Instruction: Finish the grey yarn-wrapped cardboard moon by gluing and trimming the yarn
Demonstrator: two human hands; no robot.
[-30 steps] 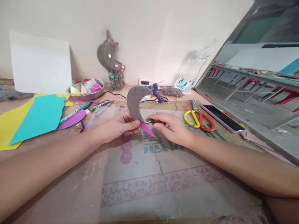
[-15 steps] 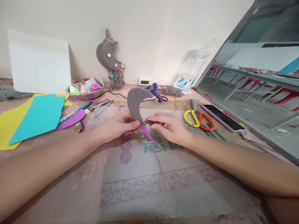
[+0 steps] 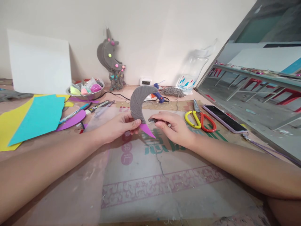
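Observation:
A crescent moon (image 3: 138, 103), wound in grey yarn over most of its length, stands upright over the table. Its lower tip is bare purple card (image 3: 147, 130). My left hand (image 3: 125, 125) pinches the moon near the lower end of the winding, thumb in front and fingers behind. Just to the right, my right hand (image 3: 172, 127) is closed on a small dark grey bundle of yarn (image 3: 152, 120), which pokes out beyond the fingertips, a little apart from the moon. A loose grey strand (image 3: 159, 161) lies on the plastic sheet below.
A blue glue gun (image 3: 160, 97) lies partly behind the moon, near a yarn heap (image 3: 173, 92). Scissors (image 3: 199, 119) and a phone (image 3: 224, 118) are at right. Coloured sheets (image 3: 37, 116), pens (image 3: 75, 113) and a filled bowl (image 3: 94, 95) are at left. A finished moon ornament (image 3: 108, 56) hangs behind.
The moon has turned and shifted slightly right, showing more of its face and the purple tip. My right hand, with the yarn bundle, has come away from the moon's edge.

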